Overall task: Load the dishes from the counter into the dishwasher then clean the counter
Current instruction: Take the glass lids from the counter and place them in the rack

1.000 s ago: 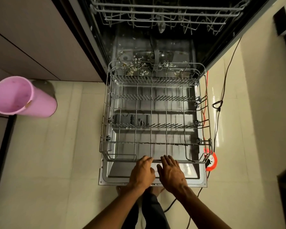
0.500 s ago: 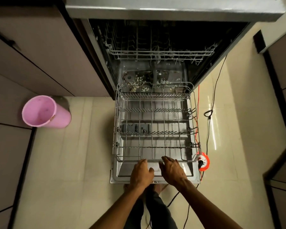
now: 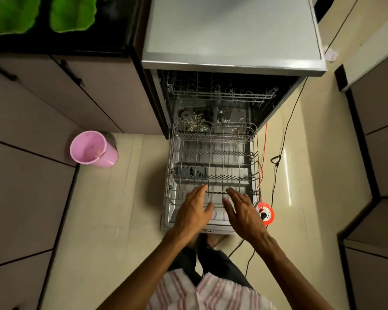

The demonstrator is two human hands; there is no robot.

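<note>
Left hand [image 3: 194,208], right hand [image 3: 244,211]: fingers spread, holding nothing, over empty lower rack [image 3: 211,166] on dishwasher door [image 3: 170,222]. 2 green dishes [image 3: 40,13] on tabletop. Risk: tripping on cables [image 3: 278,157].

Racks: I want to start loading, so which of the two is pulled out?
The lower rack, slid out over the open door under both hands. The upper rack sits inside the dishwasher.

We are seeing a pink bucket [image 3: 94,150] standing on the tiled floor [image 3: 112,209] beside the cabinets, an orange cable reel [image 3: 266,213] lying nearby, and a black cord [image 3: 282,139] trailing alongside.
</note>
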